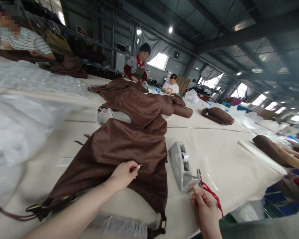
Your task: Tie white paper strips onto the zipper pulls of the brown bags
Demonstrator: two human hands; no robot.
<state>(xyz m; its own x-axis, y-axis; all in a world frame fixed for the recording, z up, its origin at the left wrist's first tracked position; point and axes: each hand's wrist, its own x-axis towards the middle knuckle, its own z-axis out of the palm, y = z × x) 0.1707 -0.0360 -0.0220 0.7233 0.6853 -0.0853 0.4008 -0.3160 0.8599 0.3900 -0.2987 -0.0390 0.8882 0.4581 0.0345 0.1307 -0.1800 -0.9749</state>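
Note:
A dark brown leather bag (pixel 129 142) lies flat before me on the pale table. My left hand (pixel 126 173) rests over its front and pinches the zipper pull (pixel 139 166), which has something white around it. To the right of the bag stands a grey tape dispenser (pixel 176 166) with a tape roll (pixel 184 156) in it. At its near end, the fingers of my right hand (pixel 204 207) are closed on a piece of clear tape (pixel 193 185). Just beyond that hand lies a small metal tool (pixel 198 173) with a red cord (pixel 214 194), its exact kind unclear.
More brown bags (pixel 137 106) are heaped behind the nearest one, and another brown bag (pixel 218 115) lies farther right. Clear plastic wrapping (pixel 27 129) covers the left side. Co-workers stand at the left and at the far side. Another person's arm (pixel 292 157) reaches in from the right.

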